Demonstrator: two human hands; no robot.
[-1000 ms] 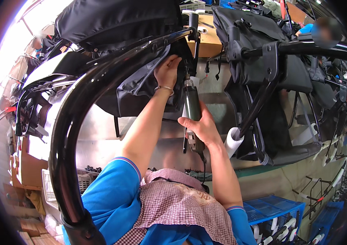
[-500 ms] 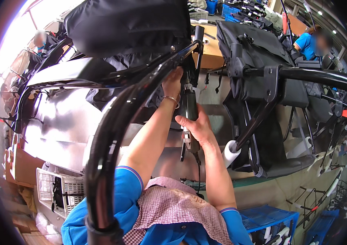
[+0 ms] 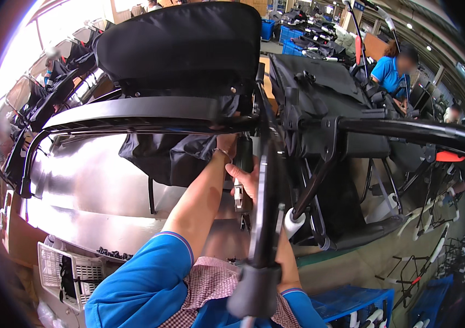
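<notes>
My right hand (image 3: 247, 179) is wrapped around a dark inline power screwdriver (image 3: 245, 156) with a silver lever on its side. Its front end points away from me and disappears behind the black frame, so the bit is hidden. My left hand (image 3: 230, 144) reaches under the curved black bar (image 3: 134, 113) beside the tool. Its fingers are covered by the bar and fabric. Above the bar stands a padded black fabric panel (image 3: 180, 52), and loose black cloth (image 3: 161, 156) hangs below. A black tube (image 3: 265, 213) crosses in front of my right forearm.
A second black folding frame with fabric (image 3: 320, 98) stands close on the right, a white sleeve (image 3: 294, 220) on one leg. Beneath is a shiny metal worktop (image 3: 85, 175). A white basket (image 3: 87, 263) sits lower left, a blue rack (image 3: 352, 300) lower right. A co-worker (image 3: 390, 74) is far right.
The black frame has swung: its front tube moved from left of my arms to the right, and the curved bar now lies across my left fingers. Screwdriver and both hands shifted slightly left.
</notes>
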